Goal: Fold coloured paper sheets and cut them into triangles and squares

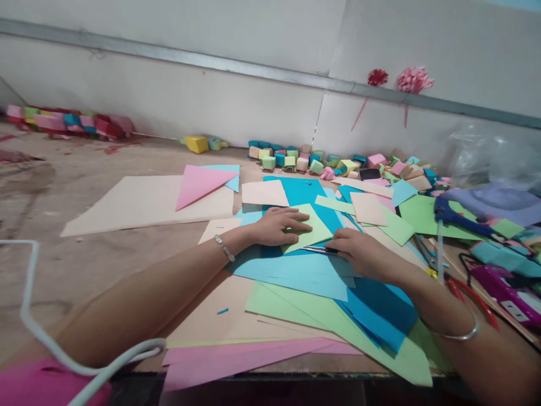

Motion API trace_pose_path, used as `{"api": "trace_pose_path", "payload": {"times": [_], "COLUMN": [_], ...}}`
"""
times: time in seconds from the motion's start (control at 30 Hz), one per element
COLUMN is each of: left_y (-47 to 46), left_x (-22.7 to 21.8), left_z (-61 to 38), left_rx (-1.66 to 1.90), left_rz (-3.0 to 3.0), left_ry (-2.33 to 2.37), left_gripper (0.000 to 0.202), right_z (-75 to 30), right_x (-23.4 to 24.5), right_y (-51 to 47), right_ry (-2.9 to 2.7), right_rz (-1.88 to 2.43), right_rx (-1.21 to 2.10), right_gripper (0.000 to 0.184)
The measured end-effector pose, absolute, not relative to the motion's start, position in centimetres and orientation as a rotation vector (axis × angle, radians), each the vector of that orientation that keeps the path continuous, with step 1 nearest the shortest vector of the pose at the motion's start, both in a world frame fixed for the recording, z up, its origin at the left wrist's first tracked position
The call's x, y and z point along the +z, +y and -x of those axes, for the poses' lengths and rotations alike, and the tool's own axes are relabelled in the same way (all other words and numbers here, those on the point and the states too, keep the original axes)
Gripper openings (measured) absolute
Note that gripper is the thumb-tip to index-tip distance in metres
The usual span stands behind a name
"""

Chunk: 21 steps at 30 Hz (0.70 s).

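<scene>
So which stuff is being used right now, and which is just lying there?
In use: left hand pressing the green paper; right hand on a thin tool.
Lying about: pink triangle, paper cubes, glue gun, scissors.

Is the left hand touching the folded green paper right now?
Touching. The head view shows the left hand pressed flat on the folded green paper.
</scene>
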<state>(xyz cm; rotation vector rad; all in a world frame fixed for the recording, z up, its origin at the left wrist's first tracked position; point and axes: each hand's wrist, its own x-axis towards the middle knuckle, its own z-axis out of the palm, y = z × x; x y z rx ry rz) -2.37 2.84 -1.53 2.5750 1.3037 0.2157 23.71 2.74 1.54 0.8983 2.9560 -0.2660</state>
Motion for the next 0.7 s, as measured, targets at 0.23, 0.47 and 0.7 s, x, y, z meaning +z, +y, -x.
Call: {"api": "trace_pose_path", "payload": {"times": [0.23, 0.47, 0.7], "left_y": [2.7, 2.6, 2.4], "left_x": [-1.4, -1.3, -1.2], "left_z": [2.5, 2.6, 2.6], "left_rx": [0.040, -0.071, -0.016], "left_rz": [-2.648, -2.672, -2.638], "left_ry": [1.228, 1.206, 1.209], "left_gripper": [0.048, 0.051, 0.051], "right_z": [-23.1, -22.4, -22.8], "right_x": [0.4, -0.9, -0.4], "right_y": [1.6, 0.9, 1.1], "right_ry": [3.038, 3.129, 3.196], "right_rz": [-0.742, -0.701, -0.512], "right_rx": [-0.092, 0.059, -0.159], "right_gripper": [0.034, 0.034, 0.035]}}
